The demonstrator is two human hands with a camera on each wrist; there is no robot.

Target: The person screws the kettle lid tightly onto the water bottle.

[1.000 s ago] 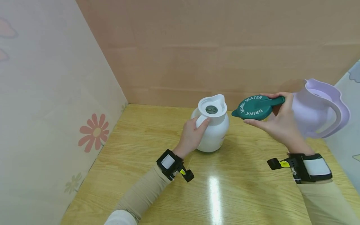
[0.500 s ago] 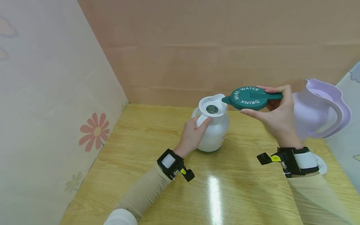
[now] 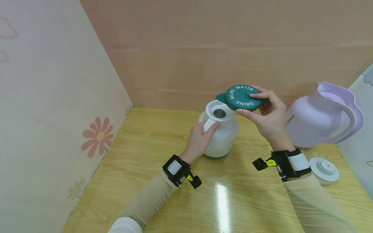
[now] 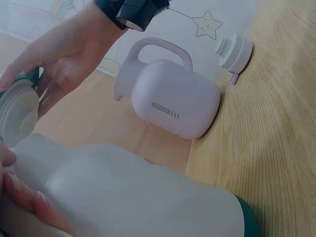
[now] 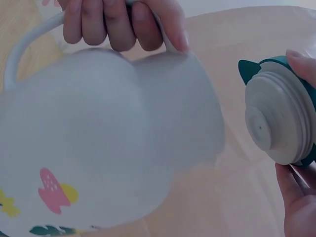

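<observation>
Lid point(image 3: 241, 97), dark green, round, with white lettering on top reading "DRINK MORE WATER" and a pale threaded plug underneath. Held in the air by the right hand point(image 3: 268, 118), tilted, just above and to the right of the white jug's open mouth, not touching it. Thumb below and fingers point(image 3: 262, 94) on top pinch the lid by its right edge.

White jug point(image 3: 220, 131), upright on the wooden table point(image 3: 163, 168), near the back wall. Mouth open, dark hole visible in the middle of the collar. Small coloured flower and leaf prints low on its side, seen from the right wrist view. The left hand point(image 3: 198, 140) grips the handle on the jug's left side, fingers point(image 5: 106, 22) curled round it and pressed close together.

Lilac jug point(image 3: 320, 118), upright on the table, to the right of the right hand and apart from it. Large loop handle facing right, mouth open, small label on its front.

White lid point(image 3: 324, 170), round, lying on the table in front of the lilac jug, just beside the right forearm.

Both forearms in beige sleeves, each with a black and white wrist band.

Surround: plain brown board at the back, pale panel with flower prints on the left, pale panel with star print on the right.
</observation>
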